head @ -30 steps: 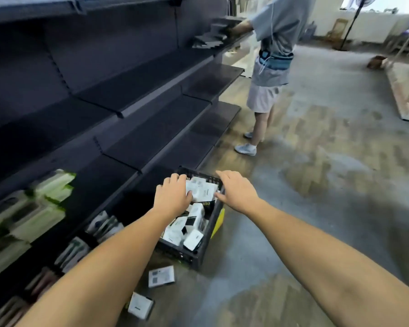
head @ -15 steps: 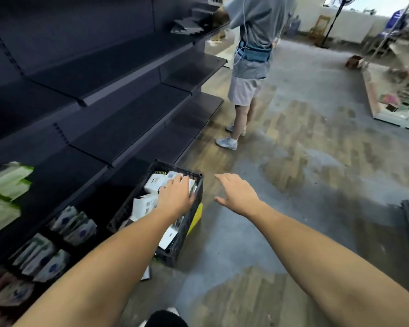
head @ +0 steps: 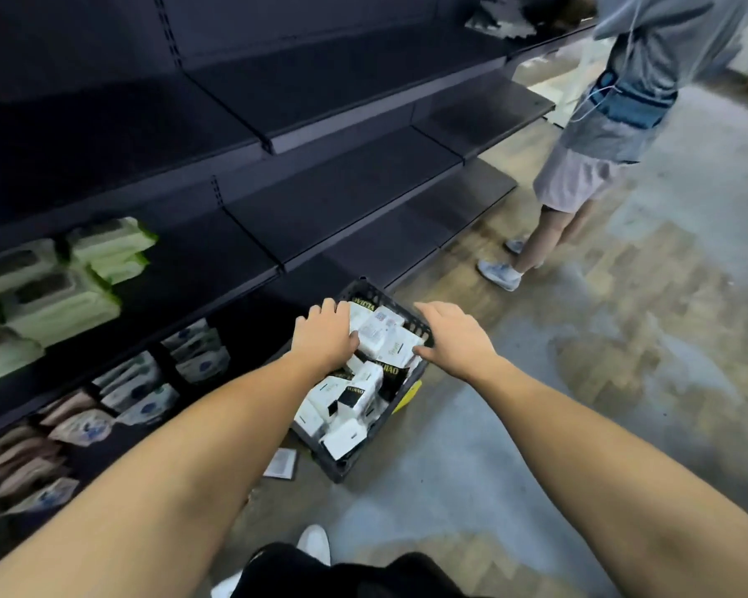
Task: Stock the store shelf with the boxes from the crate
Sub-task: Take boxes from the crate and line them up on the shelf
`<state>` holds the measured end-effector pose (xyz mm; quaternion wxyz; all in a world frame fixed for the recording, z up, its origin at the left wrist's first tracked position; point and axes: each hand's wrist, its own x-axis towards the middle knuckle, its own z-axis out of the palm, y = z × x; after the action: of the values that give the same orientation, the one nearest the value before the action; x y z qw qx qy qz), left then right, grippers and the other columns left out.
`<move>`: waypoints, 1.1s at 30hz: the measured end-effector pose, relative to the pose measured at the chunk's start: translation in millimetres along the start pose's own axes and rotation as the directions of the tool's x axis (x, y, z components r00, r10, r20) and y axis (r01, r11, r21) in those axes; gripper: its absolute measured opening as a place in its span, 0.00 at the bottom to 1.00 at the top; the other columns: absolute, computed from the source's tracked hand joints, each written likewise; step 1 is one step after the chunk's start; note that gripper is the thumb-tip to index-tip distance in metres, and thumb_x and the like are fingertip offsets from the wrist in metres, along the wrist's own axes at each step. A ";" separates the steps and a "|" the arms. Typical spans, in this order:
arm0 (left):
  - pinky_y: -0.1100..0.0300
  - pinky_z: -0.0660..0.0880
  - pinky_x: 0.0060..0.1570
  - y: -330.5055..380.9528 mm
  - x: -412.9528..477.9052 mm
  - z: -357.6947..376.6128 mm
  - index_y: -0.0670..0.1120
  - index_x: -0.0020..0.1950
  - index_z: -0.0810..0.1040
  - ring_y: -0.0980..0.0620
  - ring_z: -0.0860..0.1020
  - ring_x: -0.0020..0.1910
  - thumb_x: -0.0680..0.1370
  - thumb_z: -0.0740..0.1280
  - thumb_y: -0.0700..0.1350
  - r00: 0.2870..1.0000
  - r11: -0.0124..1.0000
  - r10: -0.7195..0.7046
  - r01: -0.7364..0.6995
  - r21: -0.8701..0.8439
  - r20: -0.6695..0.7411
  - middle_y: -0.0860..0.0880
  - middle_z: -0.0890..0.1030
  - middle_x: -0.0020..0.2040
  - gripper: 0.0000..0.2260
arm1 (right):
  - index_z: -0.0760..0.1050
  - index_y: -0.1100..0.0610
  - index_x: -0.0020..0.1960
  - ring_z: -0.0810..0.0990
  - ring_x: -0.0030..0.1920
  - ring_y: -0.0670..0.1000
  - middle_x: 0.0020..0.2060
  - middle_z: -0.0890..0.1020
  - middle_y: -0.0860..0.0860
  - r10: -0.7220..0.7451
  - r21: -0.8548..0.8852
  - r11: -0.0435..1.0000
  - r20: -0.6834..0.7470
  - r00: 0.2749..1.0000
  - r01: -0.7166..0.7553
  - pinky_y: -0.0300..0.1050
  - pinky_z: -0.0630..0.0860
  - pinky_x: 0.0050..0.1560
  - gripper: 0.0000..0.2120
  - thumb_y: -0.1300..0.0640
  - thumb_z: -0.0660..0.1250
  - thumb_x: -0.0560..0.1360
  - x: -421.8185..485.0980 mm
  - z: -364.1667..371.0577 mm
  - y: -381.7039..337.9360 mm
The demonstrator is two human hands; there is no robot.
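Left of the crate (head: 345,463) on the floor: dark store shelf (head: 342,200). Inside the crate: white boxes (head: 355,397), heaped. Over its far end: left grip (head: 324,338), fingers bent onto the boxes, hold impossible to tell; right grip (head: 454,338) loose, fingers straight, at the crate's right rim.

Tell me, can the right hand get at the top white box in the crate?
Probably yes: the right hand hovers at the crate rim, its thumb beside the top white box, nothing between them.
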<state>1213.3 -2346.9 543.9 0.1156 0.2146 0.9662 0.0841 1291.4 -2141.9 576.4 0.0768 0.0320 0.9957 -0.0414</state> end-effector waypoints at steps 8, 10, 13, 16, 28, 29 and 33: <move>0.47 0.70 0.55 -16.4 16.9 8.6 0.45 0.70 0.65 0.41 0.71 0.62 0.81 0.59 0.54 0.978 0.977 -0.210 0.210 -0.023 -0.014 0.44 0.69 0.66 0.21 | 0.59 0.51 0.77 0.64 0.72 0.54 0.72 0.68 0.50 -0.245 -0.012 0.969 0.068 0.967 0.246 0.53 0.68 0.65 0.37 0.45 0.71 0.74 73.4 14.6 -0.2; 0.47 0.70 0.55 -15.6 17.8 15.4 0.45 0.70 0.65 0.41 0.71 0.63 0.81 0.60 0.55 0.955 0.955 -0.295 0.294 -0.039 -0.024 0.44 0.69 0.66 0.22 | 0.59 0.51 0.77 0.64 0.72 0.54 0.73 0.67 0.50 -0.336 -0.021 0.940 0.091 0.937 0.340 0.52 0.69 0.66 0.37 0.45 0.71 0.74 90.8 19.0 4.0; 0.46 0.70 0.55 -9.9 16.8 24.6 0.45 0.69 0.66 0.41 0.71 0.62 0.80 0.60 0.54 0.895 0.893 -0.444 0.438 -0.105 -0.044 0.44 0.70 0.65 0.20 | 0.58 0.52 0.77 0.64 0.72 0.54 0.73 0.67 0.50 -0.465 -0.036 0.881 0.129 0.876 0.473 0.52 0.69 0.67 0.37 0.44 0.71 0.74 110.2 23.8 12.2; 0.46 0.70 0.56 6.0 6.8 37.8 0.45 0.67 0.66 0.40 0.71 0.62 0.80 0.60 0.54 0.828 0.818 -0.561 0.550 -0.167 -0.020 0.43 0.70 0.64 0.20 | 0.59 0.52 0.77 0.65 0.72 0.54 0.72 0.68 0.50 -0.583 -0.069 0.800 0.148 0.799 0.596 0.52 0.70 0.66 0.38 0.44 0.71 0.73 118.5 26.6 25.6; 0.47 0.70 0.58 46.1 -46.5 85.8 0.46 0.70 0.65 0.42 0.70 0.64 0.81 0.59 0.55 0.688 0.666 -0.720 0.723 -0.182 0.096 0.44 0.69 0.66 0.21 | 0.60 0.53 0.76 0.67 0.70 0.55 0.70 0.70 0.51 -0.654 -0.102 0.698 0.311 0.690 0.708 0.52 0.70 0.65 0.37 0.45 0.72 0.73 118.5 60.8 48.1; 0.47 0.70 0.58 46.2 -48.7 90.7 0.46 0.70 0.65 0.42 0.70 0.64 0.81 0.59 0.54 0.684 0.662 -0.724 0.725 -0.187 0.091 0.44 0.70 0.65 0.20 | 0.60 0.52 0.76 0.67 0.70 0.55 0.70 0.70 0.51 -0.654 -0.111 0.692 0.323 0.684 0.714 0.52 0.70 0.65 0.37 0.45 0.72 0.73 118.2 67.5 48.3; 0.47 0.72 0.58 49.2 -58.9 106.6 0.45 0.67 0.66 0.41 0.71 0.63 0.80 0.60 0.53 0.660 0.629 -0.742 0.746 -0.218 0.121 0.43 0.70 0.64 0.19 | 0.60 0.53 0.75 0.67 0.70 0.55 0.69 0.70 0.51 -0.655 -0.103 0.681 0.358 0.666 0.725 0.52 0.70 0.65 0.38 0.45 0.73 0.72 120.2 92.8 47.6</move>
<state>1312.3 -2316.5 463.1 0.1751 -0.2184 0.9487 0.1472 1190.2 -2095.8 462.7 0.2048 -0.3659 0.9066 0.0472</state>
